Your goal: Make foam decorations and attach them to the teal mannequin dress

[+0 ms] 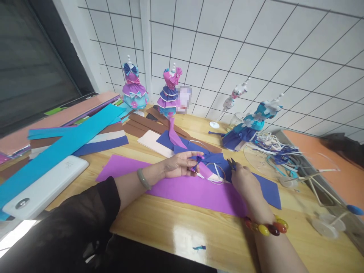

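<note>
Between the thumb and fingers of my left hand [179,165] is a small pleated piece [200,160] in dark blue, with some purple at its edge. My right hand [246,181] is closed round dark-bladed scissors [232,163]; their handles are hidden by the fingers, and the blades point up and away from me. Both hands are above a long purple sheet [187,194] and dark blue sheets [269,191]. A purple strip [205,171] and a thin white cord [216,168] lie between the hands.
Small dress forms in layered dresses [135,94] stand along the tiled wall. Turquoise strips [71,142] and a white device [48,185] are at the left. At the right sit a pile of scraps [280,153] and a stand with a round base [327,225]. A blue scrap [199,247] lies near the front edge.
</note>
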### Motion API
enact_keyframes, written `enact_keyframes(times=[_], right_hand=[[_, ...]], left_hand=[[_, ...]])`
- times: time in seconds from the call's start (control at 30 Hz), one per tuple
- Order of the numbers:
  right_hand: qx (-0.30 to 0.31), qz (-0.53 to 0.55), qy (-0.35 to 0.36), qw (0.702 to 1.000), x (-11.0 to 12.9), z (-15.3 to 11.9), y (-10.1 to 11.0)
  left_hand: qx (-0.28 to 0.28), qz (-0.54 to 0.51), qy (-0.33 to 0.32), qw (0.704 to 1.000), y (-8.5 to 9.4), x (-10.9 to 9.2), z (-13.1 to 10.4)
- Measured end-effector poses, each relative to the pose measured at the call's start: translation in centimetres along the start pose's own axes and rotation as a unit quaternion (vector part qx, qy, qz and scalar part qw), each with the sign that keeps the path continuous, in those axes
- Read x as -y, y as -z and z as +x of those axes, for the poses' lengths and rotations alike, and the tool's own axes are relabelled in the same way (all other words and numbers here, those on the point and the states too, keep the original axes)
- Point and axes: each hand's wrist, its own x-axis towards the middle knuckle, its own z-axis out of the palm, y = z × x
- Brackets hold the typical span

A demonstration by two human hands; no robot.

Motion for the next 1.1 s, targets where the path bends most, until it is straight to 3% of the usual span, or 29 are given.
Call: enact_keyframes(times=[0.07,0.13,0.2,0.23,0.3,0.4,0.67,0.87,1.1], right_hand=[[-0.047,0.000,0.017,0.999,0.3,-0.2,0.3],[-0.140,0.053,0.073,0.986,1.1,-0.4,0.9],[-0.212,0.161,0.170,0.949,2.1,-0.8,1.6],[-0.218,0.221,0.222,0.924,2.6,-1.1,1.9],[-0.195,0.300,0.295,0.886,3.7,-1.9,2.4],[-0.136,0.336,0.368,0.856,4.8,-3.1,2.9],[-0.007,0.386,0.426,0.818,5.7,-4.4,3.7],[0.001,0.409,0.434,0.803,5.7,-4.4,3.3],[-0.019,0.402,0.414,0.816,5.7,-4.4,3.6]], left_hand=[[0.007,-0.003,0.004,1.000,0.0,0.0,0.0],[0.012,-0.002,0.009,1.000,0.1,0.1,0.0],[0.018,0.003,0.016,1.000,0.3,0.1,0.0],[0.018,0.006,0.019,1.000,0.3,0.2,0.0],[0.017,0.013,0.029,0.999,0.3,0.2,0.0],[0.027,0.029,0.054,0.998,0.1,0.1,-0.1],[0.093,0.116,0.126,0.981,-0.2,-0.1,-0.2],[0.082,0.126,0.144,0.978,-0.3,-0.3,-0.4],[0.035,0.117,0.119,0.985,-0.4,-0.2,-0.2]])
